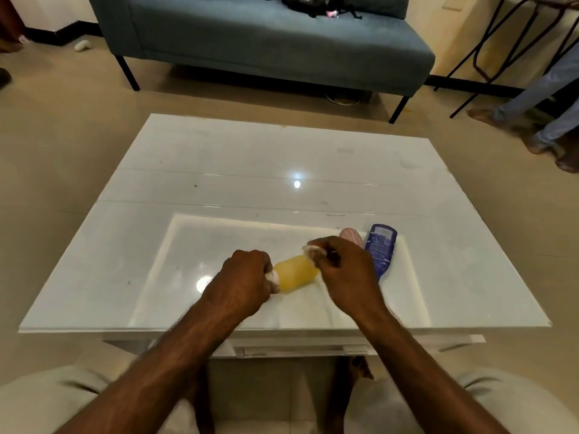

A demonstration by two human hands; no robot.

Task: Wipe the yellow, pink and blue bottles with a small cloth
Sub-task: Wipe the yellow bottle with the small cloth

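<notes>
A yellow bottle (294,272) lies on its side on the white glossy table (244,170), near the front edge. My left hand (242,281) grips its white cap end. My right hand (347,274) pinches a small white cloth (313,250) against the bottle's far end. Just right of that hand, the pink bottle (351,235) shows only its top, the rest hidden behind my fingers. The blue bottle (380,249) lies flat beside it, label up.
A blue-grey sofa (266,42) with a black bag stands beyond the table. Another person's legs (539,98) and dark chair frames are at the far right. My knees sit below the table's front edge.
</notes>
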